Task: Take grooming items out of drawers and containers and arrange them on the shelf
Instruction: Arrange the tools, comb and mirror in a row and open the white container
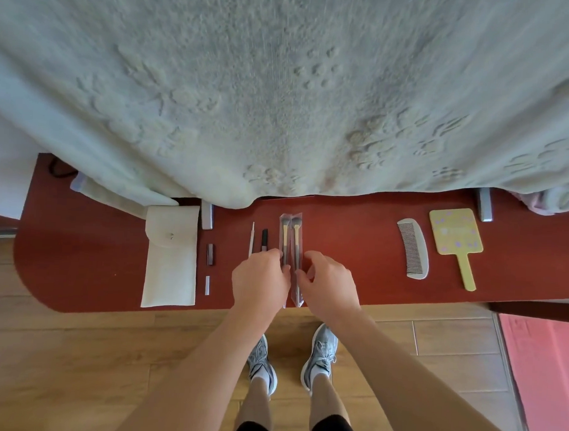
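1. Nearest the camera: the person's shoes on the wood floor, toes towards the red shelf. Both forearms reach forward over the shelf's front edge.
2. Left hand: fingers curled, pinching the handle end of the left brush.
3. Right hand: fingers curled, thumb against the clear sleeve of the right brush, gripping it low on the handle.
4. Both brushes lie flat mid-shelf in clear sleeves, side by side and almost touching, bristles pointing away towards the blanket.
5. Also laid out on the shelf:
   - left of the brushes, a black pencil and a thin white stick;
   - further left, a dark tube and a white pouch;
   - well to the right, a comb and a hand mirror.
6. Step in hand, as judged: arranging, namely squaring the two brushes parallel with the pencil and stick. No drawer or container is seen open.
7. Next move calls for a small nudge to even the handle ends, then letting go without dragging the slippery sleeves askew.
8. The gap between brushes and comb looks like the free space for further items.
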The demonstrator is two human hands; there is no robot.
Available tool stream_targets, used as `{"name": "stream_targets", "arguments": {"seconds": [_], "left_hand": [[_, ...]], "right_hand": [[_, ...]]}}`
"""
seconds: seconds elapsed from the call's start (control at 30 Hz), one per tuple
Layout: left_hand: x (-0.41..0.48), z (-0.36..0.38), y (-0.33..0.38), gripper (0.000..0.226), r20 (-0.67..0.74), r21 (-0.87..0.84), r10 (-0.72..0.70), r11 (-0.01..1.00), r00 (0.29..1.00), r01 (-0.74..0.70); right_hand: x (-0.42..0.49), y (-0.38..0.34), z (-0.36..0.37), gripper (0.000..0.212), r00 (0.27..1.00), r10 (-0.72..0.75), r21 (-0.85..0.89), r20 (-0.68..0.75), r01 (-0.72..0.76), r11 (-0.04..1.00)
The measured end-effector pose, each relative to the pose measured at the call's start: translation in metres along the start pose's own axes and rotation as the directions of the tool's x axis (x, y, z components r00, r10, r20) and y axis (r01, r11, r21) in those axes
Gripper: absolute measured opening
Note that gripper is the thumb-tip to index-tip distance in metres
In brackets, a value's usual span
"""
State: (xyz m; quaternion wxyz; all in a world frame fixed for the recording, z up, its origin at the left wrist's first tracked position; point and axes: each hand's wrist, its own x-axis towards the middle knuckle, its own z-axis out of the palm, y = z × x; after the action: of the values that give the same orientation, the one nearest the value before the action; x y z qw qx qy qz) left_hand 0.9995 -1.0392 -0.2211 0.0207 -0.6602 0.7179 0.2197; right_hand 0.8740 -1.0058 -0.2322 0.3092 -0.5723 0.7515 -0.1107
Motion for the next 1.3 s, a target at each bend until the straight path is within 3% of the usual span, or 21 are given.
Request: {"name": "stream_targets", "arguments": {"seconds": [1.3], "left_hand": [[-0.001,0.028,0.05,0.026,-0.021,-0.116,-0.006,0.993,1.0,0.004]], "right_hand": [[0.0,0.041,-0.02,0.027,0.991,0.117,-0.004,-0.063,-0.118,0.993]]}}
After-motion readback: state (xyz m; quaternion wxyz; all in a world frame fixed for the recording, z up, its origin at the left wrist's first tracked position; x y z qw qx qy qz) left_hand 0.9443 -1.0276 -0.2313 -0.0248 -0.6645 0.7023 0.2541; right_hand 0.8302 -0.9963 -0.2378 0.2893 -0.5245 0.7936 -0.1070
